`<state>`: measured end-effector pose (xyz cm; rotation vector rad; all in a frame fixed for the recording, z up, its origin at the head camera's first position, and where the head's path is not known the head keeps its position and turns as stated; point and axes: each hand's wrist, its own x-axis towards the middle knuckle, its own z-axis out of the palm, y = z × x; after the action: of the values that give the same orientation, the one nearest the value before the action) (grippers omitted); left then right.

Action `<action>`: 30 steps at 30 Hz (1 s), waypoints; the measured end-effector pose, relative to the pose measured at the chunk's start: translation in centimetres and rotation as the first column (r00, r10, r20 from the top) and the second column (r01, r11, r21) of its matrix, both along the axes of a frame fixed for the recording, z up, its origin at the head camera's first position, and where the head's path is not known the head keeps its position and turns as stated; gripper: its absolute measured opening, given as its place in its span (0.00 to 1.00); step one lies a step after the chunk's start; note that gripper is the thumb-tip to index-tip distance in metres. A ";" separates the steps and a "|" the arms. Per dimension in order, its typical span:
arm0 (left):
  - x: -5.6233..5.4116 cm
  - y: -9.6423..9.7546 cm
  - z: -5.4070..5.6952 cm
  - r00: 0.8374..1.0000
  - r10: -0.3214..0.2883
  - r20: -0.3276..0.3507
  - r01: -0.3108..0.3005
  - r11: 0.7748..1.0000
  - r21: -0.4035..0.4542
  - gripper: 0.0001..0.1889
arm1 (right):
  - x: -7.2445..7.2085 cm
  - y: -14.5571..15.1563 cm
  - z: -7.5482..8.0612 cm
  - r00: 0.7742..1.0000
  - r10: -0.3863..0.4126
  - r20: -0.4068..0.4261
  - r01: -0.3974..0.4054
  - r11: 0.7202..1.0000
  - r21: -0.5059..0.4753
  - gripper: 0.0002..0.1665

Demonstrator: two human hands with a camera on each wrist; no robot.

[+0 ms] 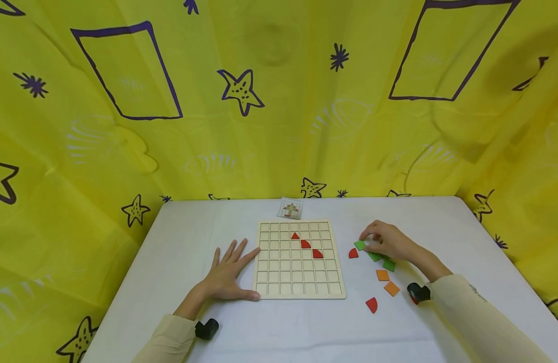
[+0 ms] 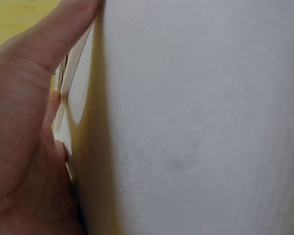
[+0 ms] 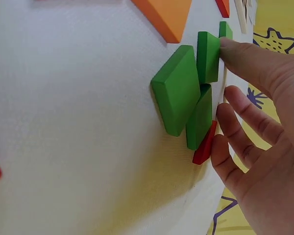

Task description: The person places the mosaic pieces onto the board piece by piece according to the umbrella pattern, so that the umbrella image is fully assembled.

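My left hand (image 1: 228,275) lies spread on the white table, index fingertip and thumb tip at the left edge of a wooden grid board (image 1: 285,276). In the left wrist view its thumb (image 2: 54,34) reaches to the board's edge. Set in the board are a red triangle (image 1: 295,236) and two red quarter-circles, one upper (image 1: 305,244) and one lower (image 1: 317,253). To the right of the board, my right hand (image 1: 390,243) pinches a light green tile (image 1: 360,245) between thumb and index finger. More green tiles (image 3: 179,90) lie beneath the hand.
A small pattern card (image 1: 290,208) lies behind the board. Near the right hand are a red quarter-circle (image 1: 353,253) and two orange squares (image 1: 382,275). Another red quarter-circle (image 1: 372,304) is closer to the front. A yellow patterned curtain (image 1: 279,126) surrounds the table.
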<state>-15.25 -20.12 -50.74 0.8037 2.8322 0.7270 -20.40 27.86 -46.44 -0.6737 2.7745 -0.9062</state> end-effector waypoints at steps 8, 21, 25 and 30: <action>-0.3 -0.1 -0.9 0.999 0.022 0.023 -0.021 0.999 -0.046 0.61 | 0.1 0.1 -0.1 0.999 -0.014 -0.045 0.015 1.000 0.016 0.12; -0.4 -0.3 -1.3 1.000 0.029 0.000 -0.029 0.999 -0.039 0.62 | 0.1 -1.8 1.7 0.988 -0.005 -0.154 -0.002 0.999 -0.047 0.11; -0.4 -0.3 -1.3 1.000 0.028 -0.007 -0.028 0.999 -0.035 0.62 | 0.1 -2.8 2.2 0.988 0.001 -0.157 -0.009 0.999 -0.054 0.11; -0.2 -0.1 -0.5 1.000 0.016 0.000 -0.016 0.999 -0.035 0.61 | -0.2 -4.3 2.2 0.988 0.005 -0.152 -0.015 0.998 -0.063 0.12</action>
<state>-15.44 -20.18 -51.28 0.7769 2.8460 0.6768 -20.62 23.57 -44.26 -0.7980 2.8818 -0.9851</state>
